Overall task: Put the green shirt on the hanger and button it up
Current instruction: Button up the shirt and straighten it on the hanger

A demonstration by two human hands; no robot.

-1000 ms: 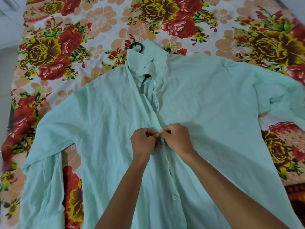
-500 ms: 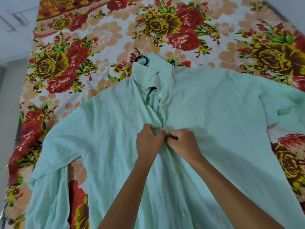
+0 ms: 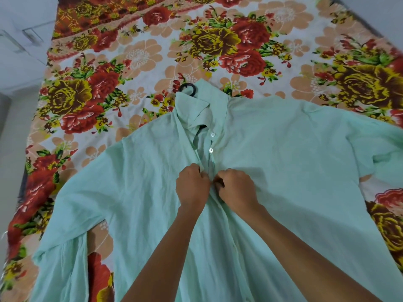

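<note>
The pale green shirt (image 3: pixel 283 171) lies spread front-up on the flowered bed, sleeves out to both sides. A black hanger hook (image 3: pixel 189 88) pokes out above the collar; the rest of the hanger is hidden inside the shirt. Two white buttons (image 3: pixel 211 150) below the collar sit loose and the placket gapes there. My left hand (image 3: pixel 192 188) pinches the left placket edge at chest height. My right hand (image 3: pixel 236 187) pinches the right edge just beside it. The button between my fingers is hidden.
A flowered bedsheet (image 3: pixel 130 62) in red, yellow and peach covers the bed under the shirt. The bed's left edge (image 3: pixel 32 118) meets pale floor and a white wall. The shirt's left sleeve (image 3: pixel 61 269) hangs folded toward the near left corner.
Both hands have moved up the placket toward the collar, from the lower chest to just under the second button. The shirt itself stays where it lay.
</note>
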